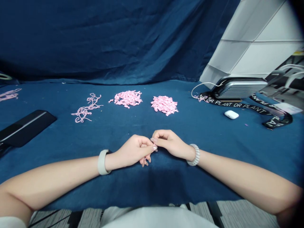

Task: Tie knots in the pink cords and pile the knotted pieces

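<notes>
1. Left hand and right hand: fingertips pinched together; whatever lies between them is too small to tell.
2. Flat black rectangular case, far left of the hands: cut off by the frame edge.
3. Pink string bundle, beyond the case: likewise cut off.

Bare forearms; the left hand wears a pale grey wristband behind its fingers, the right hand a white spiral bracelet (coiled, glossy).

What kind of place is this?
Probably a craft worktable: a blue cloth covers it, heaps of pink knotted bits and loose pink cord lie on it, and both hands meet fingertip to fingertip.
</notes>
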`<state>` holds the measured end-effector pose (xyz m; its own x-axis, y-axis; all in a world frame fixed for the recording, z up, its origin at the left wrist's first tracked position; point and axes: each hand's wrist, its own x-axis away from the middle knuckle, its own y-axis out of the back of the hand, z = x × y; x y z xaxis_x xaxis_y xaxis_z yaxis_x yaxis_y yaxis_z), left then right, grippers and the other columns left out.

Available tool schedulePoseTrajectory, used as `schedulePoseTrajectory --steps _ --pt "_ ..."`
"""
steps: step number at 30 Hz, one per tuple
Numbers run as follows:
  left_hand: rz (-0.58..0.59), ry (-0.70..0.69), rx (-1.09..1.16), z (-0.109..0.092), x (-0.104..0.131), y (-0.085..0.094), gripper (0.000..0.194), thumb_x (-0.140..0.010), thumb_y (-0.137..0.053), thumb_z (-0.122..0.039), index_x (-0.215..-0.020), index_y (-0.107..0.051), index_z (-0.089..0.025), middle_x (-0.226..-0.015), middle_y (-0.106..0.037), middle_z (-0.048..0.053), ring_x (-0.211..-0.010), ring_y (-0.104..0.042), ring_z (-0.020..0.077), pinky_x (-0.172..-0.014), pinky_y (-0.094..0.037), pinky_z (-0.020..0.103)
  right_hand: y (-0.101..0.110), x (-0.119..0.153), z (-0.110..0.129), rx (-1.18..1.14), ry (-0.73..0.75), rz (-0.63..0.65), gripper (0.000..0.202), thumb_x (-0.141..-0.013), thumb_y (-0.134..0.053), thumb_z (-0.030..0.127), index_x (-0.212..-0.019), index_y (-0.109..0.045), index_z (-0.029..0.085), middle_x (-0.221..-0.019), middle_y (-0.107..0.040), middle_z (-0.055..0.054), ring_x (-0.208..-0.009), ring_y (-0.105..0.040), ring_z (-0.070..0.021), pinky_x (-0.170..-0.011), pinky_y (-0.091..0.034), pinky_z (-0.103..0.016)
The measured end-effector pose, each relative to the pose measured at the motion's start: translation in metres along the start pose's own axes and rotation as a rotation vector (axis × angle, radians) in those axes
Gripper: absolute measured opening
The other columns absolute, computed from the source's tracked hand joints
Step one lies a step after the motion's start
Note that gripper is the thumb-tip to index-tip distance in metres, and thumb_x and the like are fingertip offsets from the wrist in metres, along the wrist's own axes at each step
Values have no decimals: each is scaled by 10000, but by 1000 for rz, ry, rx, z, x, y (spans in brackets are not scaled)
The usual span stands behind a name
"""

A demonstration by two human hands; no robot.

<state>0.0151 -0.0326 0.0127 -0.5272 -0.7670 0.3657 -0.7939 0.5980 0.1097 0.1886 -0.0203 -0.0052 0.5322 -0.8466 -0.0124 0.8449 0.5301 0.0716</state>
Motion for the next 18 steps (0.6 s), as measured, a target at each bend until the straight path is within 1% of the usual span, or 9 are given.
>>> schedulePoseTrajectory --steps 8,11,14,18 --pt "-7 -12 27 4 -2 1 354 -731 -601 -438 -718 -550 -88 -499 -565 -7 -385 -519 52 -427 -462 149 1 0 -1 -49 14 -38 267 -783 -598 346 -638 -515 137 -631 -543 5 -599 -480 -90 -602 -384 -232" --pt "-18 -26 47 5 -2 1 357 -735 -597 -440 -710 -536 -88 -495 -558 -11 -385 -516 49 -461 -489 165 1 0 -1 -12 23 -69 281 -786 -587 358 -627 -506 141 -623 -529 7 -595 -465 -92 -601 -375 -236" --pt "-21 -38 51 7 -2 2 362 -739 -590 -445 -711 -537 -88 -495 -559 -6 -387 -518 51 -459 -485 164 1 0 0 36 33 -82 290 -793 -579 374 -631 -504 145 -623 -528 6 -595 -466 -96 -600 -380 -240" --pt "-17 -51 47 9 -2 2 363 -745 -582 -448 -708 -535 -90 -497 -562 -5 -389 -517 48 -468 -485 164 -1 1 2 146 48 -80 317 -847 -510 398 -655 -515 146 -631 -540 0 -602 -485 -100 -598 -392 -236"
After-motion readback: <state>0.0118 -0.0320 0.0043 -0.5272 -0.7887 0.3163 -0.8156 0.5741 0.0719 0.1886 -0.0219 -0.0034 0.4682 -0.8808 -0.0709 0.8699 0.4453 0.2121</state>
